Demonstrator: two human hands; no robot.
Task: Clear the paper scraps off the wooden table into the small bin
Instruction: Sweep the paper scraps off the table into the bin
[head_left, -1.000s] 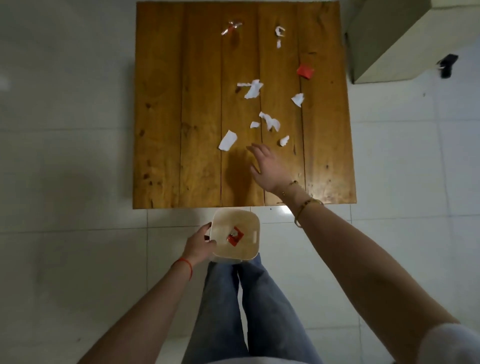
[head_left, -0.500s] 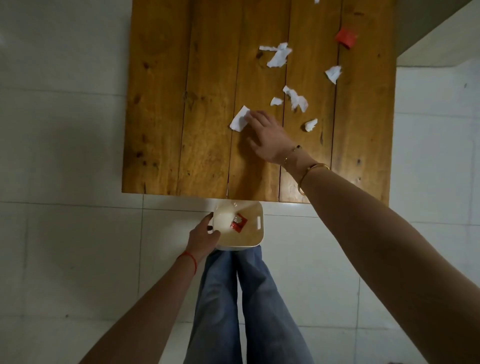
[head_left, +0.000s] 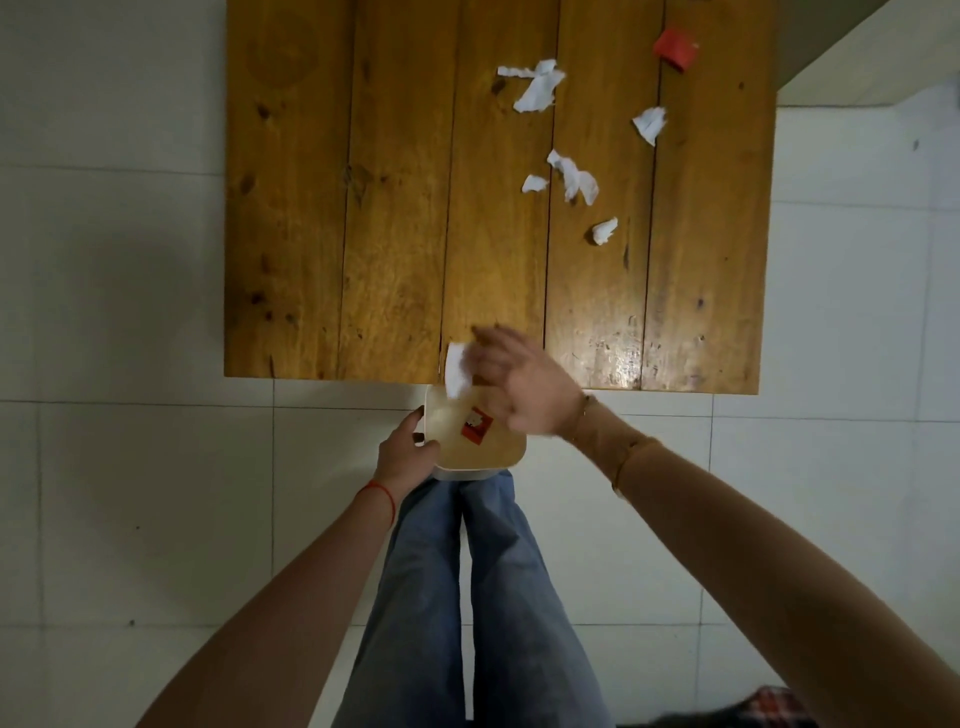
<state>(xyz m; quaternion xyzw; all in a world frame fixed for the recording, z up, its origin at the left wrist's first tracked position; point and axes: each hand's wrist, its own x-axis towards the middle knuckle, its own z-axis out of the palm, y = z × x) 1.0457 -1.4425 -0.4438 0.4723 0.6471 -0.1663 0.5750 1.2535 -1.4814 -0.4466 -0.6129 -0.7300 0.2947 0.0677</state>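
The wooden table (head_left: 395, 208) fills the upper middle of the head view. My left hand (head_left: 405, 452) grips the left rim of the small cream bin (head_left: 514, 457), held just below the table's near edge. A red scrap (head_left: 477, 426) lies inside it. My right hand (head_left: 524, 384), blurred and with fingers spread, lies flat against a white paper scrap (head_left: 456, 371) that hangs over the table edge above the bin. Several white scraps stay on the table's right half, among them a large one (head_left: 537, 88) and a small one (head_left: 604, 230). A red scrap (head_left: 674, 48) lies far right.
My legs in blue jeans (head_left: 467, 597) stand under the bin on the white tiled floor (head_left: 130, 467). A cream piece of furniture (head_left: 857, 52) stands past the table's far right corner. A chequered cloth (head_left: 769, 701) shows at the bottom right.
My right hand has dragged the white scrap from the middle of the table back to its near edge, over the bin. The left hand has kept its hold on the bin.
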